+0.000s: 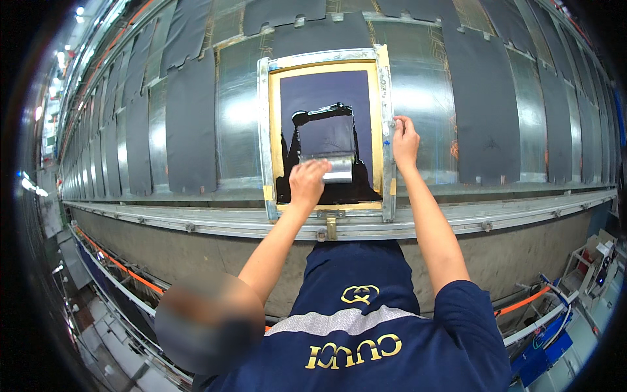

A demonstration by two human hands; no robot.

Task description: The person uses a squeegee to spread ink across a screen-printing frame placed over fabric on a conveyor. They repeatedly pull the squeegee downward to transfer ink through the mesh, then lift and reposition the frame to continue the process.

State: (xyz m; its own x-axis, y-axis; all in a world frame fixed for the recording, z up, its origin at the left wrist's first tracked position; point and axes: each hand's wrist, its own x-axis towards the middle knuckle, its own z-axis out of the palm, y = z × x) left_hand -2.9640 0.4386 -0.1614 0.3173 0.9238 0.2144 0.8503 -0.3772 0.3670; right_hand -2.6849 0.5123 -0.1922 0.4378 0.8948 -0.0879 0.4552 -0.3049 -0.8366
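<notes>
A screen printing frame with metal sides and a yellow inner border lies on the long table in front of me. Glossy black ink covers the near part of its dark mesh and runs up both sides around a wiped patch. My left hand is closed around the left end of a squeegee with a shiny metal holder, resting across the mesh. At the frame's right side, my right hand has its fingers curled together at the metal edge, seemingly pinching it.
Dark grey fabric panels lie in rows on the shiny table, left and right of the frame. A metal rail with small knobs runs along the near edge, and a brass-coloured stop sits below the frame. Orange strips run behind me.
</notes>
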